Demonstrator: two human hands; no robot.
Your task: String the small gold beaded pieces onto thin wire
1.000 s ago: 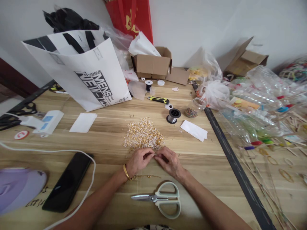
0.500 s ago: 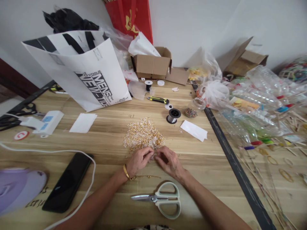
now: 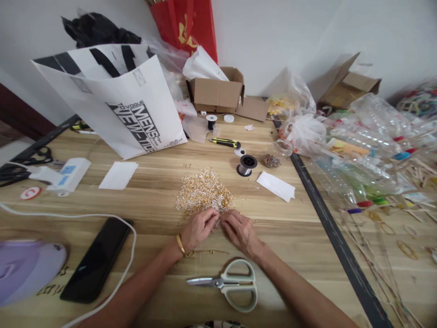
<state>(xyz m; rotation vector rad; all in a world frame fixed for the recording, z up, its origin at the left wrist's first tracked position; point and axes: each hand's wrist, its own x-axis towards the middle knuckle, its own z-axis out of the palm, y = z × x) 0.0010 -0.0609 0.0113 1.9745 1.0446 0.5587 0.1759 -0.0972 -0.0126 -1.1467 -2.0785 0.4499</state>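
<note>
A loose pile of tiny gold and silver pieces, seemingly beads (image 3: 204,190), is spread on the wooden table. At its near edge my left hand (image 3: 199,227) is closed in a pinch, and whatever lies between its fingertips is too small to name. Close on its right, my right hand (image 3: 241,231) has thumb and fingers pressed together, also around something I cannot make out. Between my wrists lies a gold beaded chain (image 3: 212,251), with a thin clear line running near it. Scissors with pale handles (image 3: 239,286) rest nearer to me, blades pointing left.
Beyond the pile stand a black wire spool (image 3: 246,165), a jar of mixed beads (image 3: 273,159) and a yellow-black utility knife (image 3: 224,143). Left are a phone (image 3: 97,260) and a white cable (image 3: 134,246). Plastic bottles (image 3: 368,150) crowd the right; a white bag (image 3: 136,109) stands back left.
My right hand's fingers have drawn closer together and rolled slightly inward at the pile's edge. My left hand has barely moved. The pile, chain and scissors lie as before.
</note>
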